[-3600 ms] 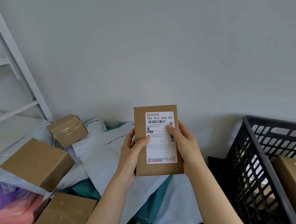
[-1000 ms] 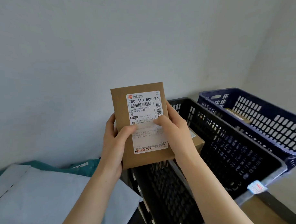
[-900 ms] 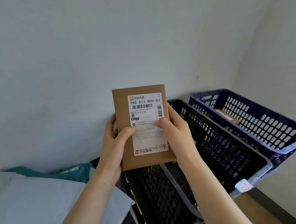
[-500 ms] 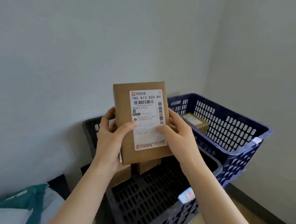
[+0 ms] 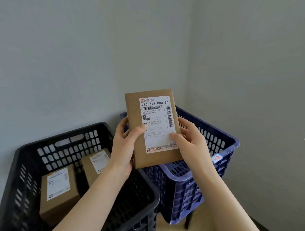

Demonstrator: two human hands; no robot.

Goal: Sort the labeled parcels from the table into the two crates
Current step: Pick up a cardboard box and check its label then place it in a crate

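Got both hands on the flat brown parcel point(image 5: 154, 160), holding it upright in front of me with the white label point(image 5: 157, 122) facing my way. The top line reads 780 A13 B00-B4, with barcodes under it and down the right side.

My left hand point(image 5: 122, 145) grips the left edge, thumb lying across the front with its tip on the label, fingers curled round the back. My right hand point(image 5: 190, 140) does the same on the right edge, thumb pressed on the lower part of the label.

The parcel is up in the air, not in either crate. It hangs over where the two meet, covering the near-left corner of the blue crate point(image 5: 218, 146). The black crate point(image 5: 51, 153) sits to the left, just beside the blue one. Two brown boxes are inside it, label up: one at the front left point(image 5: 58, 191), one further back point(image 5: 96, 164). The blue crate has a little red and white sticker point(image 5: 216, 158) on its rim; I can't tell what's in it, the parcel blocks most of it.
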